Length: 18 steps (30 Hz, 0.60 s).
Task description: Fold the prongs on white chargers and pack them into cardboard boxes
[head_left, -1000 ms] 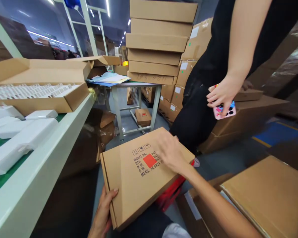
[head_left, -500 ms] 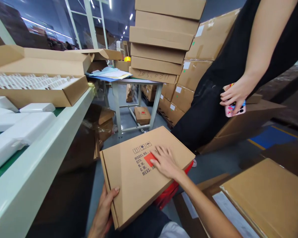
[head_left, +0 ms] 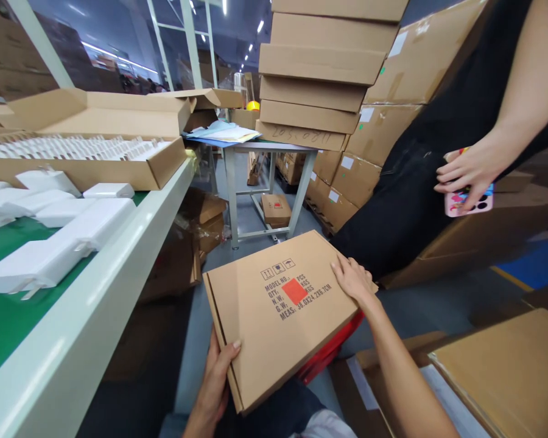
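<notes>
A closed flat cardboard box (head_left: 265, 334) with black printing lies tilted over my lap. A red square sticker (head_left: 295, 291) sits over the printed lines on its lid. My left hand (head_left: 217, 371) grips the box's near left edge, thumb on top and the other fingers hidden underneath. On the right end of the lid rests my right hand (head_left: 354, 278), its fingers at the far right edge. Something red (head_left: 331, 353) shows below the box.
At left, a workbench (head_left: 132, 261) bears white packets (head_left: 91, 219) and an open carton (head_left: 155, 173) of white pieces. A box stack (head_left: 319, 64) stands on a table ahead. Another person's hand (head_left: 477, 167) holds a phone at right. A large carton (head_left: 506, 359) is at lower right.
My right hand has slid from beside the red sticker to the box's right edge, uncovering more print. My left hand keeps its hold. The view has turned left.
</notes>
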Motion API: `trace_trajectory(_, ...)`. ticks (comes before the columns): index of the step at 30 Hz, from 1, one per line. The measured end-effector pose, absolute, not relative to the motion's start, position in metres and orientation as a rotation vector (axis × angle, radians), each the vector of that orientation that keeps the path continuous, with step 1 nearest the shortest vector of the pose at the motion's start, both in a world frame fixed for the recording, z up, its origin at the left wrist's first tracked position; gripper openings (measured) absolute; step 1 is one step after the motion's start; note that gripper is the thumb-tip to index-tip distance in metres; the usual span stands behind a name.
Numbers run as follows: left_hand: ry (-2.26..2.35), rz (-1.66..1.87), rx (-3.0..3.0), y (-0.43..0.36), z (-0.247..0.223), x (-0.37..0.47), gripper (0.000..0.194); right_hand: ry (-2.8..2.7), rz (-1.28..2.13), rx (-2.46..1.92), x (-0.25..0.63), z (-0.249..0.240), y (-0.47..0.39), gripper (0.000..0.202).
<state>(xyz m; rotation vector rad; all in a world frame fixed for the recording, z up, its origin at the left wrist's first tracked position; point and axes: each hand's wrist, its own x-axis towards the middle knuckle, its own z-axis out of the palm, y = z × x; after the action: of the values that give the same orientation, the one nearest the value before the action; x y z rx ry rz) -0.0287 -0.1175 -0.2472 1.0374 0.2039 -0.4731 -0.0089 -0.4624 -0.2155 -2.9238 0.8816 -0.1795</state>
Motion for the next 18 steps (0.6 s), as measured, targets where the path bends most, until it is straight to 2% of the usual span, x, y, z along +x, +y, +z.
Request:
trace_trajectory(5,0.234,-0.48,1.054,-0.117,-0.254,-0.03,0.072,0.764,-0.509,-2.973,-0.016,-0.211,-0.444,0.037)
trace_trajectory(9,0.305,-0.515,1.052,-0.117,-0.263,-0.03,0.075,0.154,-0.565,-2.899,-0.032,-0.21,-0.401,0.047)
trace_trajectory(14,0.332,-0.501,1.037,-0.118,-0.269,-0.034,0.077,-0.085,-0.504,-2.68,-0.053,-0.204,-0.358,0.037)
trace_trajectory(18,0.31,-0.464,1.052,-0.121,-0.267,-0.036,0.073,-0.452,-0.124,-2.16,-0.078,-0.154,-0.33,0.025)
